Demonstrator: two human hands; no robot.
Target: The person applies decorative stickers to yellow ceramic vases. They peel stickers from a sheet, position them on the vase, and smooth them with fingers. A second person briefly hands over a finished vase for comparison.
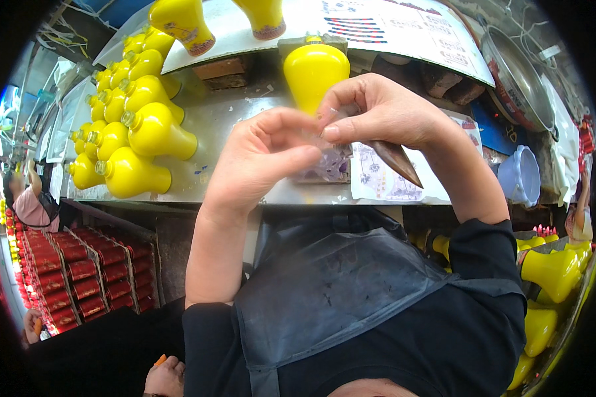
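My left hand (261,155) and my right hand (377,112) meet at the fingertips above the bench. Between them seems to be a thin clear piece, too faint to name. The left fingers are curled, slightly blurred. In my right hand I also hold a brown, pointed, horn-like tool (395,162), its tip sticking out below the palm. Just beyond my hands is a bright yellow vase (314,69), its neck towards the far side and its lower part hidden by my fingers. Under the hands lie crumpled purplish clear pieces (330,165) beside a printed decal sheet (377,177).
Several yellow vases (149,135) lie on the bench at left. Two decorated ones (185,23) stand on a raised white board (404,30). At right are a blue bucket (520,175) and a large metal pan (520,73). Another person's hand (165,378) shows at lower left, by red stacks (86,271).
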